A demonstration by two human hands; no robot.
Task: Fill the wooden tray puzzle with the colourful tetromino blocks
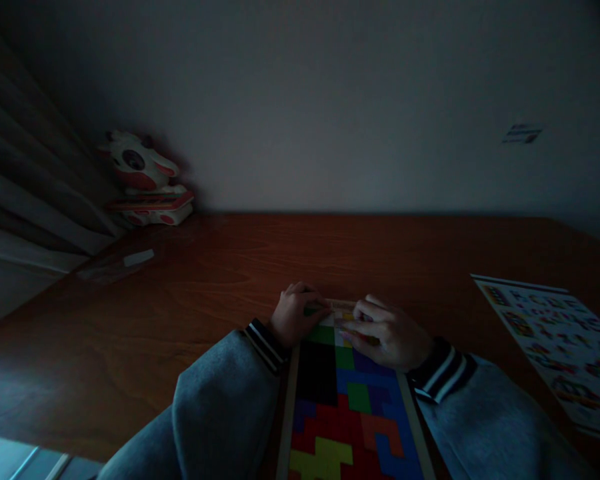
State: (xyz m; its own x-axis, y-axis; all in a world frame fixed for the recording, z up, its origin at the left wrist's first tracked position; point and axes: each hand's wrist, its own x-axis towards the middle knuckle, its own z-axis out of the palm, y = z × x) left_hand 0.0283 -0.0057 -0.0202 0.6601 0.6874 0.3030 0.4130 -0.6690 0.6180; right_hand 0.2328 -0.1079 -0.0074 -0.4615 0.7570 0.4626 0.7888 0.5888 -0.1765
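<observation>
No text, number or brand can be read. Printed coloured figures are seen on the sheet lying on the bench, and a small sticker on the wall, both too dim and small to be deciphered.

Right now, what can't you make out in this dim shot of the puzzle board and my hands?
- Puzzle board: near end cut off by the bottom edge.
- Far row of pieces: covered by the left hand and right hand.
- Picture sheet: print too small and dark, right side cut off.
- Toy: blurred, details unclear.
</observation>
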